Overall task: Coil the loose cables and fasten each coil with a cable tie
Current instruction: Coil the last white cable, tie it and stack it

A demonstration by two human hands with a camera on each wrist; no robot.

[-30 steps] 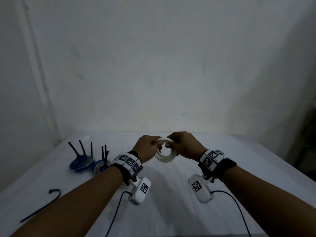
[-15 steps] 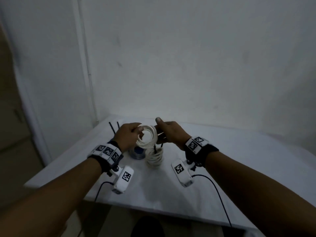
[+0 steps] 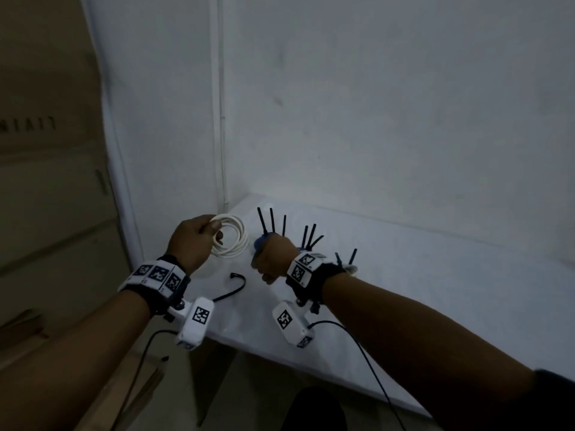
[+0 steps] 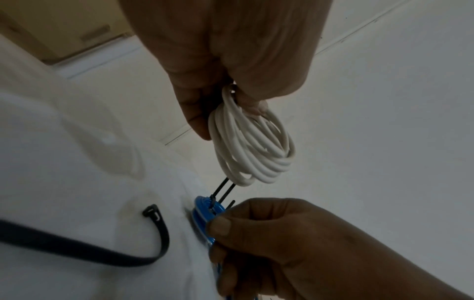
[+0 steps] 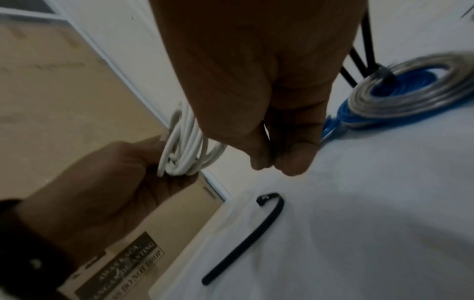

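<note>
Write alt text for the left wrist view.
The left hand holds a white cable coil above a white table. Below, the right hand hovers curled by a tied blue coil; a loose black cable tie lies nearby.

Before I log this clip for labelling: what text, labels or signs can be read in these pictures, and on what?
"DO NOT DROP": cardboard box beside the table, partly cut off.
Two lines above it: too blurred to read.
Dark lettering on the cardboard at left: blurred, unreadable.
Wristband markers: patterns, no words.
</note>
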